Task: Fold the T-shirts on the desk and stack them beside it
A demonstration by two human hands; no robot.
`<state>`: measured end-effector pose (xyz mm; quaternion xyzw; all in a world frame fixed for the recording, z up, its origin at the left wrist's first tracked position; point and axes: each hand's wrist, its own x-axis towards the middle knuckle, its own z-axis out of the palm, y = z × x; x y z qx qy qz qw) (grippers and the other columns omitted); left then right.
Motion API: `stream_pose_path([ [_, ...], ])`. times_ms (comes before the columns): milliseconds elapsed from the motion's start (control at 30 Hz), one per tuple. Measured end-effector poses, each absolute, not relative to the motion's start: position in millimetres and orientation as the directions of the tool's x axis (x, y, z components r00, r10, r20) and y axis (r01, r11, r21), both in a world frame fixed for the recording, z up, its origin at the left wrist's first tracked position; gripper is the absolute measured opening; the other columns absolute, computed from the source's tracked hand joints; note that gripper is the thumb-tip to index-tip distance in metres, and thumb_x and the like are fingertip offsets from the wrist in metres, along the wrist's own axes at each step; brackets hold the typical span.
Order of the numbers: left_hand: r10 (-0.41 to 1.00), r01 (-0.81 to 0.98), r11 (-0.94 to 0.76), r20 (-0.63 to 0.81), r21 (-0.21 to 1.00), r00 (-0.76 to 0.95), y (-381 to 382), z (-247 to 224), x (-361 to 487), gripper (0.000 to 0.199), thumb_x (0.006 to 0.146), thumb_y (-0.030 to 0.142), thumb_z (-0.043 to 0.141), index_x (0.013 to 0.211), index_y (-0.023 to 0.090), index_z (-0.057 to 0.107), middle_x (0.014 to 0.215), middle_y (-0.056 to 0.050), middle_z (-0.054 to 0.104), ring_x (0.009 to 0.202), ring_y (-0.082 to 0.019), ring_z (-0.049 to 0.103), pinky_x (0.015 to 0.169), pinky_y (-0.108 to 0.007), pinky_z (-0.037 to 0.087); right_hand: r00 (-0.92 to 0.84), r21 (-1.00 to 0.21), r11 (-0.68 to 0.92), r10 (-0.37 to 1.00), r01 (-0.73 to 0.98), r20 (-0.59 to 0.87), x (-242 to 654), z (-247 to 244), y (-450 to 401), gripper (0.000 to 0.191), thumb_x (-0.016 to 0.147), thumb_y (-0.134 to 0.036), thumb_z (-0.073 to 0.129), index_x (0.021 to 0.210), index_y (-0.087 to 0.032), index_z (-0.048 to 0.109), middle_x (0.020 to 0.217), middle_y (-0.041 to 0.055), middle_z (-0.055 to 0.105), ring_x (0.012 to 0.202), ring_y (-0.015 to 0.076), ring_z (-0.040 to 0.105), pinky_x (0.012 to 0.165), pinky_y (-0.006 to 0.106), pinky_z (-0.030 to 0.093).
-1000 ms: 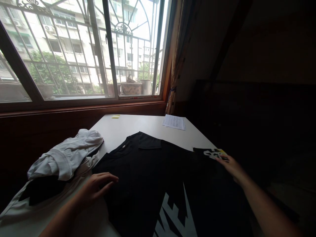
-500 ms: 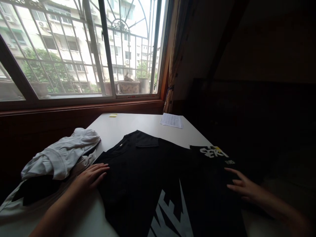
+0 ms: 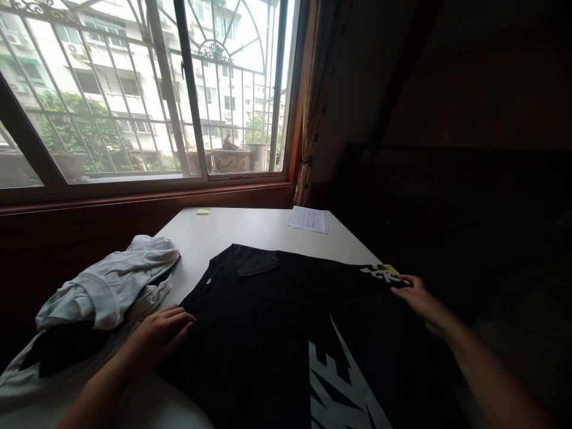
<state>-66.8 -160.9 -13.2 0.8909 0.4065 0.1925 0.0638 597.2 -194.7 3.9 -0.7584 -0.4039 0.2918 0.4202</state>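
Observation:
A black T-shirt (image 3: 259,322) with large grey lettering lies spread over a white table, its collar to the far left and a small folded flap of dark cloth (image 3: 257,262) near its far edge. My left hand (image 3: 163,330) is at the shirt's left side, fingers curled together over the fabric; its thumb is partly hidden. At the far right, my right hand (image 3: 417,298) pinches the printed sleeve (image 3: 379,273) between thumb and fingers. The near part of the shirt runs out of view.
A heap of white and dark clothes (image 3: 107,283) sits at the table's left. Papers (image 3: 308,220) and a yellow sticky note (image 3: 203,211) lie on the white table (image 3: 250,223) at the back. Beyond are a barred window (image 3: 232,89) and a tied curtain (image 3: 304,173).
My right hand has moved up and left and closed on the sleeve. The shirt has turned, its collar shifting left and its lettering right. My left hand's fingers have curled in.

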Motion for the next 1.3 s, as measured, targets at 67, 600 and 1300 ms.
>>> stream_pose_path([
  [67, 0.738, 0.688, -0.673, 0.304, 0.272, 0.602, -158, -17, -68, 0.028, 0.099, 0.037, 0.053, 0.119, 0.029, 0.071, 0.117, -0.005, 0.073, 0.104, -0.021, 0.07, 0.092, -0.031, 0.058, 0.516, -0.855, -0.39, 0.838, 0.343, -0.176, 589, 9, -196, 0.076, 0.08, -0.05, 0.068, 0.144, -0.027, 0.034, 0.113, 0.0137, 0.072, 0.098, 0.0323, 0.072, 0.082, 0.042, 0.061],
  [600, 0.789, 0.733, -0.611, 0.302, 0.299, 0.534, -141, -44, -91, 0.04, 0.096, 0.052, 0.056, 0.13, 0.033, 0.067, 0.139, -0.004, 0.064, 0.124, -0.026, 0.064, 0.105, -0.04, 0.053, 0.184, -0.908, -0.368, 0.924, 0.202, -0.334, 559, 0, -295, 0.112, 0.068, -0.052, 0.082, 0.16, -0.031, 0.021, 0.156, 0.0078, 0.046, 0.138, 0.0331, 0.048, 0.105, 0.039, 0.054],
  [1300, 0.795, 0.77, -0.594, 0.314, 0.233, 0.519, -154, -21, -83, 0.026, 0.097, 0.046, 0.056, 0.111, 0.032, 0.073, 0.11, -0.003, 0.071, 0.102, -0.022, 0.067, 0.089, -0.031, 0.056, 0.373, -0.801, -0.544, 0.818, 0.252, -0.438, 589, 17, -244, 0.084, 0.075, -0.062, 0.072, 0.149, -0.033, 0.042, 0.121, 0.0099, 0.073, 0.096, 0.0314, 0.075, 0.074, 0.039, 0.063],
])
